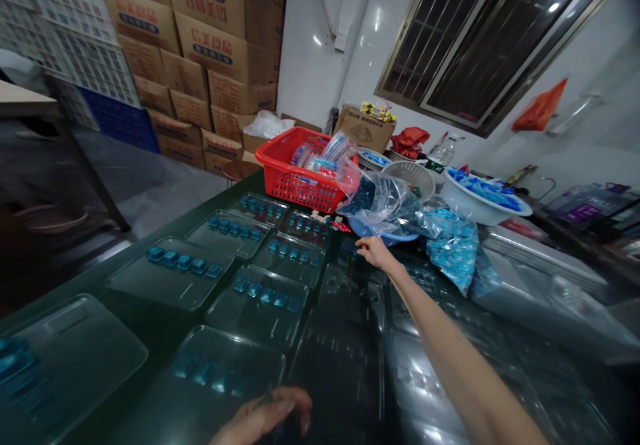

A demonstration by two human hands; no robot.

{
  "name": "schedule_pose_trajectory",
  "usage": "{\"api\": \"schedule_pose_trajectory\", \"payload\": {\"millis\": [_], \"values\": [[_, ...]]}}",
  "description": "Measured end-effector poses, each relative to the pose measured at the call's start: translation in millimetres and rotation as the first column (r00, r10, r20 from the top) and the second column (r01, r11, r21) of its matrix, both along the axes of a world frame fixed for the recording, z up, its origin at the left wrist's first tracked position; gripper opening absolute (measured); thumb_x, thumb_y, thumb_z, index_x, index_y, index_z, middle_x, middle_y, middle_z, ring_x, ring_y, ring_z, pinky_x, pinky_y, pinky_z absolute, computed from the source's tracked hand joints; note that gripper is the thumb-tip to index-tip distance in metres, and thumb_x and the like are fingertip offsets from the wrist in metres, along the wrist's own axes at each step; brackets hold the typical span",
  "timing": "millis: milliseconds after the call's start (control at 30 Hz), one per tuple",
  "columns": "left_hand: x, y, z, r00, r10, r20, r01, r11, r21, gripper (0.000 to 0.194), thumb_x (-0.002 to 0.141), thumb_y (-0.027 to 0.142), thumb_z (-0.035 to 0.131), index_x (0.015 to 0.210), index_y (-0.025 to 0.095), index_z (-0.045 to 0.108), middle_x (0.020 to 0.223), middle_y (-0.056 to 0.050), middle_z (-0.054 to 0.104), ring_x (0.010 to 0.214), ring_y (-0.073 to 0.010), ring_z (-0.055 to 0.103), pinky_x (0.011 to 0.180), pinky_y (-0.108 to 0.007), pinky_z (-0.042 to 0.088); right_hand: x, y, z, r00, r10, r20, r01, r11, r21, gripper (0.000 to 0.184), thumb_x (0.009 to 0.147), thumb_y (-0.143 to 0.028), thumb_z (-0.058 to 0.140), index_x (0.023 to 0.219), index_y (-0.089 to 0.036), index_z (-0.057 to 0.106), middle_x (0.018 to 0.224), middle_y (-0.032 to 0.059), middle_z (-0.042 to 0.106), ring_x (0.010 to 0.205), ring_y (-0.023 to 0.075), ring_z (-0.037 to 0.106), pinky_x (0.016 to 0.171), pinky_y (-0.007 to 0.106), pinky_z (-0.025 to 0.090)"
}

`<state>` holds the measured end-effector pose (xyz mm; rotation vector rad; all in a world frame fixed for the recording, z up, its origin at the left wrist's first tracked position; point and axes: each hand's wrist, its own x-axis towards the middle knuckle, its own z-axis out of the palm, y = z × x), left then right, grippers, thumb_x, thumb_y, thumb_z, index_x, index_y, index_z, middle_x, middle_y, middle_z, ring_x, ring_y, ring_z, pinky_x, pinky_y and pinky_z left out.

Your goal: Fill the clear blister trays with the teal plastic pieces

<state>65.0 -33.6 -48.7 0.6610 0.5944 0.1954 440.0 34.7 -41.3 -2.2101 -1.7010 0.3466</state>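
Observation:
My right hand (376, 253) reaches across the table, its fingers pinched over a clear plastic tray beside a blue basin (387, 237). Whatever it holds is too small to make out. Low in the view, my left hand (265, 415) is curled, palm partly hidden, just below a clear tray (240, 348) with a row of blurred blue pieces. More clear trays lie in rows; those on the left, such as one tray (165, 278), hold small glossy blue pieces (184, 263). A tray (345, 345) nearer the middle shows no blue pieces.
A red basket (300, 188) with plastic packs stands at the far edge. Beside it are a clear plastic bag (385, 198), a bag of light-blue pieces (453, 248) and a white basin (465, 205) of blue items. Stacked cartons (215, 38) line the wall.

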Motion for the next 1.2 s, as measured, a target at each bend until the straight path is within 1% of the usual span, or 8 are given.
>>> {"api": "schedule_pose_trajectory", "payload": {"millis": [200,433,533,733,900,1000,1100,1200], "values": [[0.5,2.7,-9.0,1.000,-0.026,-0.014,0.027,0.998,0.053,0.029,0.060,0.038,0.066,0.072,0.012,0.070,0.063,-0.009,0.066,0.064,-0.0189,0.055,0.062,-0.026,0.038,5.5,5.0,0.9,0.995,0.062,0.076,-0.055,0.994,-0.098,0.024,0.083,-0.027,0.048,0.102,-0.014,0.052,0.101,0.0055,0.055,0.084,0.0164,0.056,0.071,0.035,0.047],[-0.5,-0.1,-3.5,1.000,-0.003,-0.023,0.002,1.000,-0.028,0.027,0.062,0.036,0.065,0.073,0.011,0.069,0.064,-0.010,0.065,0.063,-0.0180,0.055,0.067,-0.027,0.039,10.6,5.9,2.8,0.984,0.099,0.145,-0.072,0.981,-0.182,0.023,0.083,-0.027,0.048,0.101,-0.014,0.052,0.101,0.0055,0.055,0.084,0.0161,0.056,0.071,0.035,0.047],[1.0,-0.7,-3.0,0.999,-0.011,-0.030,0.011,1.000,-0.016,0.029,0.060,0.036,0.066,0.073,0.011,0.069,0.063,-0.010,0.065,0.062,-0.0180,0.055,0.064,-0.027,0.039,7.6,7.5,4.4,0.983,0.089,0.158,-0.053,0.974,-0.219,0.023,0.083,-0.027,0.048,0.101,-0.014,0.052,0.101,0.0051,0.055,0.084,0.0166,0.056,0.071,0.034,0.047],[3.3,-2.6,5.6,0.999,-0.029,-0.026,0.028,0.999,-0.045,0.028,0.060,0.036,0.067,0.072,0.010,0.069,0.065,-0.010,0.065,0.063,-0.0178,0.055,0.061,-0.026,0.039,-3.4,10.6,7.3,0.975,-0.020,0.220,0.080,0.961,-0.265,0.025,0.083,-0.029,0.049,0.102,-0.013,0.053,0.102,0.0042,0.055,0.085,0.0186,0.055,0.071,0.035,0.047],[5.3,-5.6,14.6,0.996,-0.079,-0.034,0.078,0.996,-0.031,0.026,0.064,0.034,0.063,0.075,0.012,0.069,0.067,-0.008,0.064,0.059,-0.0152,0.052,0.063,-0.026,0.039,-20.2,13.8,8.2,0.941,-0.172,0.292,0.244,0.942,-0.231,0.025,0.083,-0.027,0.049,0.104,-0.014,0.051,0.104,0.0066,0.053,0.088,0.0174,0.055,0.074,0.035,0.046],[5.2,-5.4,13.1,0.992,-0.124,-0.028,0.125,0.992,0.033,0.029,0.063,0.038,0.063,0.075,0.011,0.069,0.068,-0.008,0.064,0.059,-0.0141,0.051,0.061,-0.023,0.038,-28.9,14.9,10.1,0.924,-0.233,0.302,0.303,0.930,-0.207,0.026,0.083,-0.027,0.049,0.105,-0.014,0.050,0.105,0.0071,0.053,0.088,0.0177,0.054,0.074,0.036,0.046],[1.5,-4.6,8.3,0.994,-0.109,-0.006,0.109,0.988,0.113,0.034,0.061,0.042,0.064,0.075,0.012,0.069,0.069,-0.010,0.065,0.066,-0.0176,0.053,0.062,-0.025,0.038,-32.2,12.0,14.8,0.925,-0.249,0.286,0.308,0.933,-0.184,0.025,0.083,-0.027,0.049,0.104,-0.014,0.051,0.103,0.0062,0.054,0.087,0.0171,0.055,0.072,0.035,0.047],[-4.0,-5.4,4.9,0.998,-0.060,-0.004,0.060,0.996,0.072,0.033,0.060,0.041,0.064,0.075,0.012,0.069,0.068,-0.010,0.065,0.067,-0.0188,0.054,0.062,-0.026,0.038,-32.8,2.9,18.7,0.920,-0.268,0.286,0.314,0.941,-0.126,0.026,0.083,-0.028,0.048,0.105,-0.015,0.050,0.103,0.0059,0.054,0.087,0.0171,0.055,0.072,0.036,0.047]]}}
